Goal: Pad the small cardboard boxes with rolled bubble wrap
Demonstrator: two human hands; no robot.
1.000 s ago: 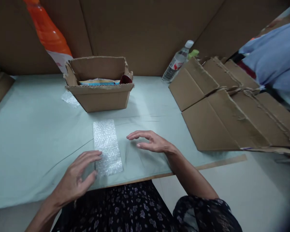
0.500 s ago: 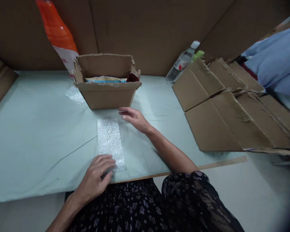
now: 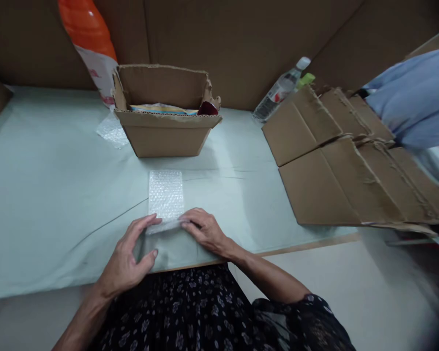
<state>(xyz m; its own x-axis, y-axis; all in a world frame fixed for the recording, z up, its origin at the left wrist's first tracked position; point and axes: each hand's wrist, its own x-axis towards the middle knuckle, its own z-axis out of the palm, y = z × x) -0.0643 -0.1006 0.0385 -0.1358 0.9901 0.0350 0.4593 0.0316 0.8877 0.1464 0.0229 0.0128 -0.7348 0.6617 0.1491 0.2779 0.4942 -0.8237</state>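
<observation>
Right hand [image 3: 205,229] now back at one bubble-wrap sheet [image 3: 166,195], grip on its fold, left hand [image 3: 123,261] loose.

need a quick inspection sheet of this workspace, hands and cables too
surface: table under pale green cloth, creased
things in hand: bubble wrap, near edge apparently turned up
clutter: open carton with contents, loose plastic piece left of it, orange bottle, clear bottle, cardboard boxes at right
grip: left hand open by near left corner; right hand seems to pinch near right
cables: nothing seen
surroundings: cardboard panel behind, blue fabric upper right
</observation>
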